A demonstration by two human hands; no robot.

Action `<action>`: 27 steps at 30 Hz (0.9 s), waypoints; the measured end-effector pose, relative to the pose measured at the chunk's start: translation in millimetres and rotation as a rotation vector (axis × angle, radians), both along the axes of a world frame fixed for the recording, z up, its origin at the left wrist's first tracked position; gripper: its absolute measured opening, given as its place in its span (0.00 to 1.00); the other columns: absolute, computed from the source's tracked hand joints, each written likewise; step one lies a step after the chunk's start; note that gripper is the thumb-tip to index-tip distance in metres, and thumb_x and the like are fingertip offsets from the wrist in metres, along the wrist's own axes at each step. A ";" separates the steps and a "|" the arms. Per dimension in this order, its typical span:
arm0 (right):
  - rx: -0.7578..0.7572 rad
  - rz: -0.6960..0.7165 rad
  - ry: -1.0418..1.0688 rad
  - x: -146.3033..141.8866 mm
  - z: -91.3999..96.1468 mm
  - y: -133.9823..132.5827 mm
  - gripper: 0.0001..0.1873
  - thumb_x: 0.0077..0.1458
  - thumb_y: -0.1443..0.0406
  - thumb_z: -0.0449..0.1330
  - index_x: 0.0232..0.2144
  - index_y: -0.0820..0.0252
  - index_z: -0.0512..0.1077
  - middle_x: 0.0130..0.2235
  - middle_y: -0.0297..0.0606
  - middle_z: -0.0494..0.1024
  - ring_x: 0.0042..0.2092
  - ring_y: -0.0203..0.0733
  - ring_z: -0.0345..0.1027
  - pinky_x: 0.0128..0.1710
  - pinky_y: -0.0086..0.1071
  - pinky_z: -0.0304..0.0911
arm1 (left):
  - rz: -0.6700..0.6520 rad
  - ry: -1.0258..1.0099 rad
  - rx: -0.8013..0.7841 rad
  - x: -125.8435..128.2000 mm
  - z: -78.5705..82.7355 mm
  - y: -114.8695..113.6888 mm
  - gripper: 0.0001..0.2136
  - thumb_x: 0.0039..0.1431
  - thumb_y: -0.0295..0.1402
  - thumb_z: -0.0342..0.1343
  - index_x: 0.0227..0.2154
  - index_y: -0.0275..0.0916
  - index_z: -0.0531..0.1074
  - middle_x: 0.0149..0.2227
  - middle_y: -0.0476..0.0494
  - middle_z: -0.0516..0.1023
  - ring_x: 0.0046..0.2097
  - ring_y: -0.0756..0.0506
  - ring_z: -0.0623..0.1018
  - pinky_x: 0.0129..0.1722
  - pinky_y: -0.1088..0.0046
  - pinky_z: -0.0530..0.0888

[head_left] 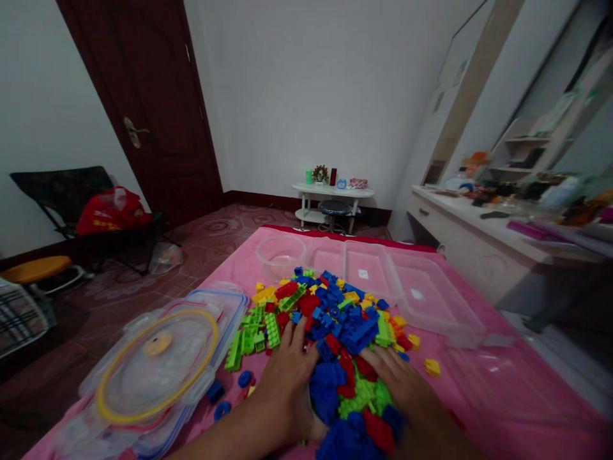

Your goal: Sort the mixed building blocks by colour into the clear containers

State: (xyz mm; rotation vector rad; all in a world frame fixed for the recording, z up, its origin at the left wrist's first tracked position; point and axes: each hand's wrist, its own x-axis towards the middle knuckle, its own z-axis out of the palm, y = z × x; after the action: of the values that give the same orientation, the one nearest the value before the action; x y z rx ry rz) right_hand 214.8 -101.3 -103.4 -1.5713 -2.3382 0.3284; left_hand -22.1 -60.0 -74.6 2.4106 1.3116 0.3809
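Note:
A heap of plastic building bricks [330,319] in blue, green, red and yellow lies on a pink cloth [502,396]. My left hand [287,377] rests flat on the heap's near left side, fingers stretched out over the bricks. My right hand [402,380] lies on the heap's near right side, fingers spread and pointing inward. Between the two hands sit blue, green and red bricks [357,409]. Neither hand grips anything.
Clear container lids [153,370], one round with a yellow ring, lie at the left. A clear round bowl [281,255] and clear rectangular tubs [421,294] stand behind the heap. A dresser [488,243] is at right, a small white table [330,191] and dark door [158,108] beyond.

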 end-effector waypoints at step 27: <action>-0.009 -0.192 0.421 25.5 61.6 32.7 0.37 0.45 0.65 0.57 0.60 0.56 0.57 0.61 0.44 0.63 0.62 0.49 0.57 0.61 0.45 0.53 | 0.030 -0.290 -0.145 -56.8 80.9 78.7 0.33 0.46 0.52 0.60 0.53 0.40 0.69 0.50 0.40 0.76 0.51 0.39 0.75 0.50 0.64 0.72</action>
State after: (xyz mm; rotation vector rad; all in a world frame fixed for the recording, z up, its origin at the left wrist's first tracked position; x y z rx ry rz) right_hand 240.3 -68.6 -41.8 -1.5388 -1.8567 0.5629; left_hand -78.9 18.7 6.3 2.1252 1.2025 0.5968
